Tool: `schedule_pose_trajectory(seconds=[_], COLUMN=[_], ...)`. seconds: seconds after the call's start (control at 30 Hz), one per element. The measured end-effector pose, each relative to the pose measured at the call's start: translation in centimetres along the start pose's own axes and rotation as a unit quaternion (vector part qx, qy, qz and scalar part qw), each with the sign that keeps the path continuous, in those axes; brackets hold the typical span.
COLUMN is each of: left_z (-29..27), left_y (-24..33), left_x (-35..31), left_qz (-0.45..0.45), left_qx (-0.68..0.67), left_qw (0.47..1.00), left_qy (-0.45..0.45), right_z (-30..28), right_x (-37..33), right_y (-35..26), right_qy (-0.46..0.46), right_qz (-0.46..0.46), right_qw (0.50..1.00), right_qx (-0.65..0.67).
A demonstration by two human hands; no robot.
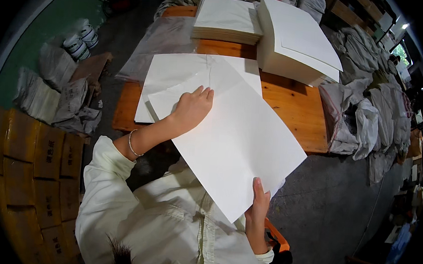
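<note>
White paper sheets (235, 138), apparently a thin stack, are held at a slant in front of my body. Clear plastic film (229, 77), which looks like a bag, covers their far end. My left hand (193, 109) rests over the film near the upper left, fingers together and bent down at the tips; what lies under them is partly hidden. With the thumb on top, my right hand (259, 202) grips the paper's near right edge, its other fingers underneath. Beneath and beyond lies more white paper (169, 74) on the orange wooden table (290, 105).
Two tall stacks of white paper, one left (228, 17) and one right (299, 40), stand at the table's far side. Clear plastic bags (166, 37) lie to the left. Grey sacks (348, 116) crowd the right; brown cartons (19, 178) are piled at the left. An orange chair (278, 235) shows below.
</note>
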State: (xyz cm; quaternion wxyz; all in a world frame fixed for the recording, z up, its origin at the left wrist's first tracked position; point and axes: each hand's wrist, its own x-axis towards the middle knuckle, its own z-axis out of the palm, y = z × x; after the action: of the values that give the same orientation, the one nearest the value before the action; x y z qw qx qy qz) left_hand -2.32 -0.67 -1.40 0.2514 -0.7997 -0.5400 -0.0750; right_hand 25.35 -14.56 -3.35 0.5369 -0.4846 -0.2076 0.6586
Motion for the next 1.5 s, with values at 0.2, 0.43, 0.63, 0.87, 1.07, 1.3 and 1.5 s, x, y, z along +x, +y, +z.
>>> schedule_pose_trajectory(seconds=[0.2, 0.43, 0.63, 0.87, 1.07, 1.3, 1.5], left_z=[-0.6, -2.0, -1.2, -2.6, -5.5, -8.3, -9.2], left_y=[-2.4, -0.5, -1.4, 1.3, 4.1, 6.8, 8.4], left_x=[-1.1, -1.6, -0.8, -0.8, -1.2, -0.9, -0.8], left_qz=[-0.071, -0.082, -0.066, 0.027, 0.052, 0.110, 0.112], left_qx=[0.039, 0.034, 0.036, -0.043, -0.074, -0.099, -0.102], left_qw=[0.994, 0.986, 0.995, 0.999, 0.996, 0.989, 0.988], left_qy=[-0.074, -0.139, -0.069, 0.017, -0.001, -0.011, -0.013], right_z=[1.4, 0.7, 1.0, 2.4, 4.5, 7.4, 9.0], right_x=[-0.4, -0.3, -1.0, -0.4, 0.0, 1.4, 2.6], right_y=[-0.5, 0.8, 0.6, 0.8, 1.3, 1.2, 0.7], right_qy=[-0.007, -0.057, -0.060, -0.079, -0.086, -0.136, -0.186], right_qz=[0.012, 0.056, 0.051, 0.053, 0.075, 0.135, 0.188], right_qw=[0.999, 0.996, 0.997, 0.992, 0.991, 0.970, 0.944], right_qx=[0.030, 0.031, 0.022, 0.081, 0.073, 0.148, 0.197])
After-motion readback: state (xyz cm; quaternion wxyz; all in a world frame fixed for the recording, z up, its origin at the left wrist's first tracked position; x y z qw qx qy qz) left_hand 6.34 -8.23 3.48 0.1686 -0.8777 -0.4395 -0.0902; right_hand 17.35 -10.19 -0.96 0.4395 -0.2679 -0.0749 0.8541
